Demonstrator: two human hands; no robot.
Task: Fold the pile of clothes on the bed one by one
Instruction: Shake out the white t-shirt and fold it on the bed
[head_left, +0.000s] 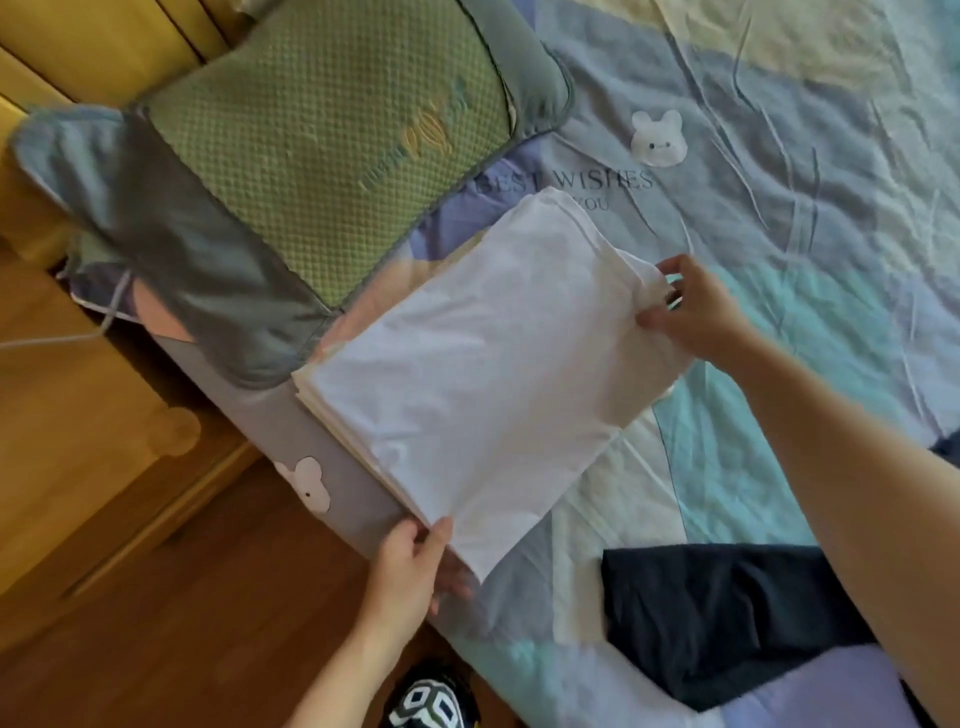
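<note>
**White garment, folded, held at both ends**

White garment (467, 358) lies on bed (779, 156) beside pillow (322, 156), long axis running between my hands; left hand (410, 566) pinches near corner; right hand (691, 317) pinches far edge; dark garment (727, 618) waits nearer my right.

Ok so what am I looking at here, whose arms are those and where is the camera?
The camera sits on a person's head, looking down at their own arms; there is no machine. On the bed lies a folded white garment. The left hand grips its near corner, and the fingers of the right hand pinch its far edge. A green pillow lies beside it, and a dark garment waits nearer the person.
</note>
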